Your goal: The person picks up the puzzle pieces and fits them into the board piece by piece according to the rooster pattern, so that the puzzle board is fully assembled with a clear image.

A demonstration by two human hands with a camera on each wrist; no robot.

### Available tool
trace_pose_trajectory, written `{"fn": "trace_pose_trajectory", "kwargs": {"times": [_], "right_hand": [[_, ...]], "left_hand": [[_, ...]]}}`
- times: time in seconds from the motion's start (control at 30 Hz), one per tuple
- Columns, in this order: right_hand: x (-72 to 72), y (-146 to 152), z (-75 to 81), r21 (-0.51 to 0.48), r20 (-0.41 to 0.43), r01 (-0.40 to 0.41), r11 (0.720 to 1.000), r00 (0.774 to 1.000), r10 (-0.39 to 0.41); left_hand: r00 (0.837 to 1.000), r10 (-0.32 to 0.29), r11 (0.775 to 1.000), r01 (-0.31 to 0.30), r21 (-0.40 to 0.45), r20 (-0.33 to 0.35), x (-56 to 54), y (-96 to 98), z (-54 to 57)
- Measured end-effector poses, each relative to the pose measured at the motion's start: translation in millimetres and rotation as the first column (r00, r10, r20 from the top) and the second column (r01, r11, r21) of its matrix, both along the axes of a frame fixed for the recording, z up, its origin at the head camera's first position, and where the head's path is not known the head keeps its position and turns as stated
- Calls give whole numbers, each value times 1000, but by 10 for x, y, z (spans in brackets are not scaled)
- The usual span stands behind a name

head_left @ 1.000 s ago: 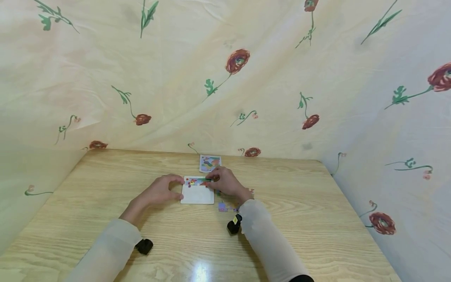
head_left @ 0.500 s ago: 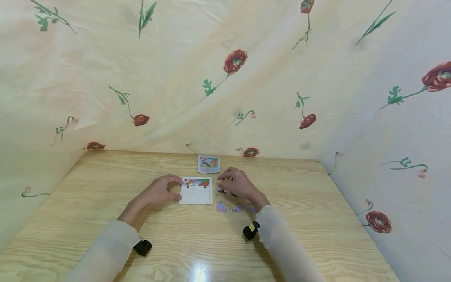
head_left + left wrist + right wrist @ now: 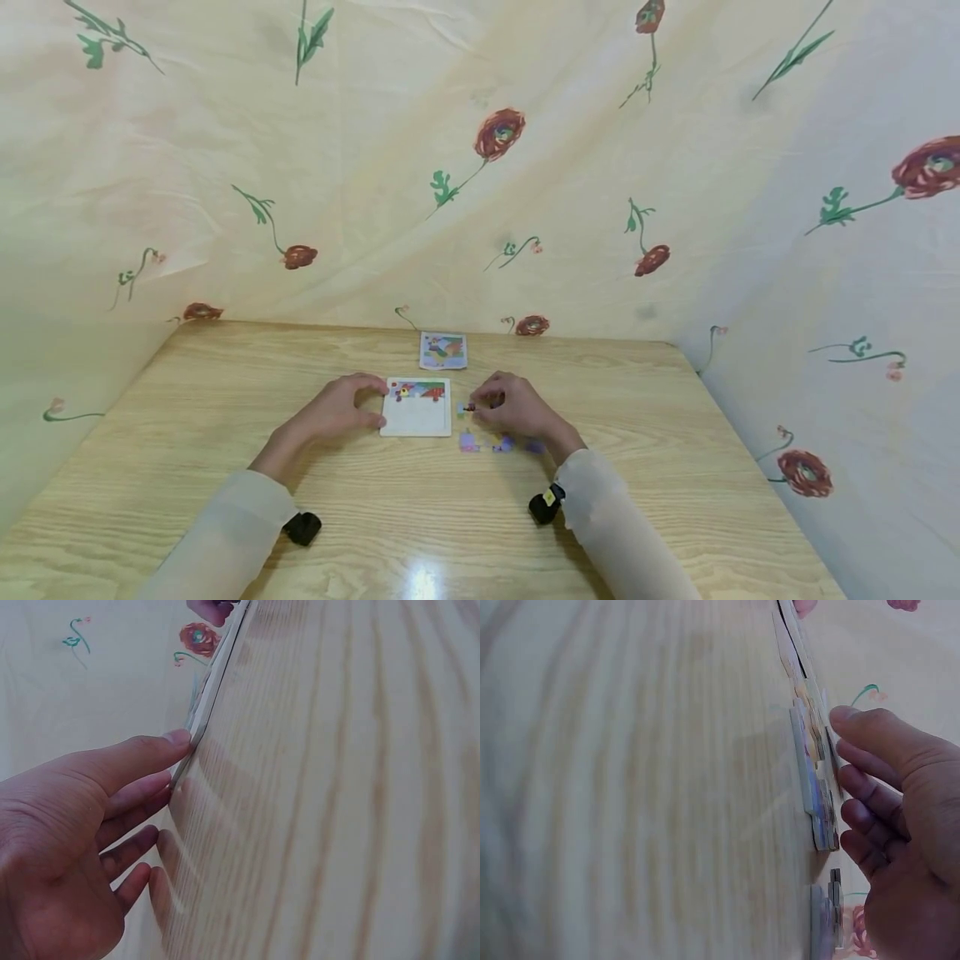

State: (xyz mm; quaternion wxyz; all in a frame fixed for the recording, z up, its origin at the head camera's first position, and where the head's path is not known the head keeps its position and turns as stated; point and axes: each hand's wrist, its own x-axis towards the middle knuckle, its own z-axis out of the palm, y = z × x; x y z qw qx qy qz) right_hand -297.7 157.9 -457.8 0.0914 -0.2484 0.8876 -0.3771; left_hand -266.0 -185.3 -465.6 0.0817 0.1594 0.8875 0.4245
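Note:
A white puzzle tray [image 3: 416, 419] lies on the table, with joined puzzle pieces [image 3: 417, 390] filling a strip along its far side. My left hand [image 3: 341, 407] rests against the tray's left edge, thumb near the close corner and index finger near the far one. In the left wrist view, the thumb [image 3: 178, 736] touches the tray's rim and the other fingers are loosely bent. Right of the tray, my right hand [image 3: 517, 408] is low over loose puzzle pieces [image 3: 468, 442], thumb and index apart around a small dark piece [image 3: 470, 408]. Its palm hides some pieces.
Behind the tray lies a square picture card [image 3: 443, 350]. The wooden table [image 3: 360, 500] meets a flower-printed cloth [image 3: 360, 208] at the back and sides. Small black cameras [image 3: 302, 528] hang at both wrists.
My right hand has moved off the tray's far right corner, to the right and down onto the loose pieces. A red-and-green piece stays in that corner. The left hand stays put.

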Motion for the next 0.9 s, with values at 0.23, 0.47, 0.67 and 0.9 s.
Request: {"fn": "trace_pose_trajectory", "kwargs": {"times": [0.23,0.47,0.67,0.9], "right_hand": [[-24,21,-37,28,2,-44,999,999,44],[-27,24,-40,9,-14,-58,998,998,58],[-38,16,-49,4,-17,-47,999,999,48],[-40,-36,-23,16,-39,-13,1000,999,14]], "left_hand": [[1000,4,1000,-5,-20,-9,-5,12,-20],[1000,5,1000,-5,-20,-14,-10,16,-6],[1000,7,1000,-8,-24,-15,-28,15,-26],[1000,7,1000,-7,-18,-14,-37,12,-31]]}}
